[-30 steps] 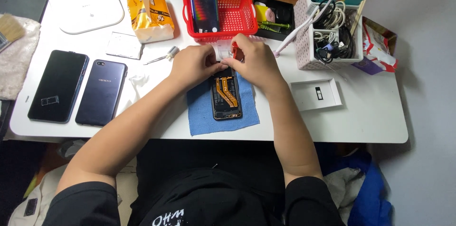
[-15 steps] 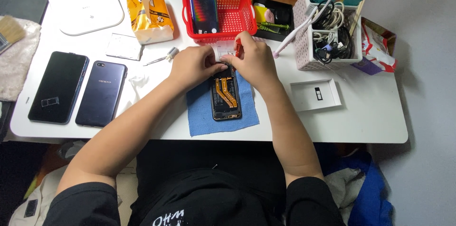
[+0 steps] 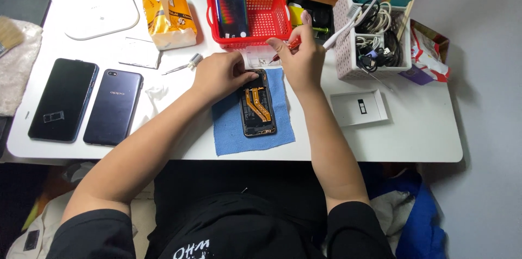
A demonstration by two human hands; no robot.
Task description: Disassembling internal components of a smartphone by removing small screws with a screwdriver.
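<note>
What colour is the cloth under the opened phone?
The cloth under the opened phone is blue; head view.

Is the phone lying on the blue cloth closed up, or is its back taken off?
Open. The phone on the blue cloth shows bare insides with orange ribbon cables; no back cover is on it.

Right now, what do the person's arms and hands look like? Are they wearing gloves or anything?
No gloves: the left hand and right hand are bare, with no rings or watch showing. Both forearms are bare too. Short black sleeves cover the upper arms, part of a black shirt with white lettering.
</note>
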